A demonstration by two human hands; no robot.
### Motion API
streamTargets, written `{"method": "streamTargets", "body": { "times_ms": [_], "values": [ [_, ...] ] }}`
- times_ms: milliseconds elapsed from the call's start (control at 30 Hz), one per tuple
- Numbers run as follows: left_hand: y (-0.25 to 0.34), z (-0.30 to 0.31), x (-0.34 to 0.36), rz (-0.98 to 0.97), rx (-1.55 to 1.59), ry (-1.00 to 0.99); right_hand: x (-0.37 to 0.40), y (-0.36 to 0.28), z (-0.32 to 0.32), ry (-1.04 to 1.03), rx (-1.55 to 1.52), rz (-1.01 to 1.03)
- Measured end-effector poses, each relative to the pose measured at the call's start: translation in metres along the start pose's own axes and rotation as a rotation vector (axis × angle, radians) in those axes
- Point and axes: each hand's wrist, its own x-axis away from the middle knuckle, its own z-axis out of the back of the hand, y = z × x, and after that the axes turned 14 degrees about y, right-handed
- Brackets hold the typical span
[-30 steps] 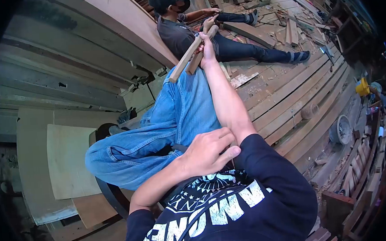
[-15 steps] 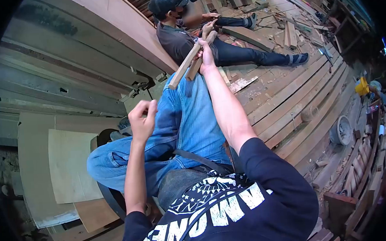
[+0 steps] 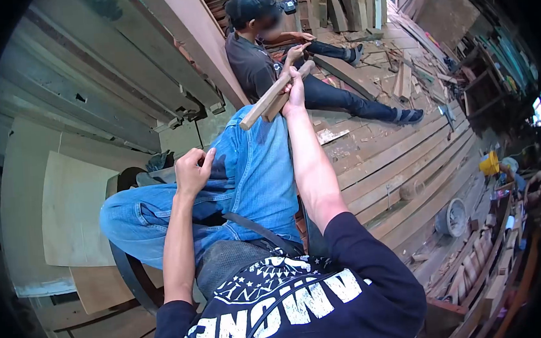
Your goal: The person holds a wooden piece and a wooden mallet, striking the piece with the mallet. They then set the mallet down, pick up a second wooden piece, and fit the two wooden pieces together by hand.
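My right hand (image 3: 295, 94) is stretched forward over my legs, its fingers wrapped round two short wooden sticks. The upper wooden stick (image 3: 260, 109) slants from the hand down toward my knee. Beside it the lower wooden stick (image 3: 274, 110) is partly covered by the upper one and the hand. My left hand (image 3: 192, 172) is raised above my jeans (image 3: 261, 163), its fingers curled in and the thumb sticking out. Nothing shows in it, and it is apart from the sticks.
A co-worker (image 3: 254, 61) in a dark cap sits on the floor ahead, legs stretched right. Long boards (image 3: 401, 179) lie on the right, with a white bucket (image 3: 452, 218) and a yellow container (image 3: 488, 164) beyond. Stacked timber (image 3: 80, 97) stands left; scraps litter the floor ahead.
The view has shifted a little. My left hand has turned and its thumb now stands apart from the curled fingers. My right hand still grips the sticks.
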Motion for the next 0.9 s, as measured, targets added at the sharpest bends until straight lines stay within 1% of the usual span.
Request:
{"method": "streamTargets", "body": {
  "times_ms": [67, 267, 433, 700, 767, 900],
  "values": [
    [0.001, 0.002, -0.001, -0.007, -0.015, 0.01, -0.003, 0.0, 0.003, 0.011, 0.003, -0.043],
    [0.002, 0.004, -0.002, 0.006, -0.009, -0.008, 0.004, -0.002, 0.001, -0.041, -0.049, -0.057],
    [0.002, 0.005, -0.002, 0.015, -0.045, -0.02, -0.001, -0.001, 0.002, -0.002, -0.014, -0.042],
    [0.003, 0.005, -0.001, 0.034, -0.043, -0.025, -0.004, 0.001, 0.004, -0.031, -0.002, -0.002],
    [0.002, 0.004, 0.0, 0.026, -0.04, -0.022, -0.003, 0.001, 0.004, -0.011, 0.001, 0.007],
    [0.0, 0.003, 0.001, 0.028, -0.05, -0.035, -0.006, 0.002, 0.007, -0.024, -0.035, -0.021]
  ]
}}
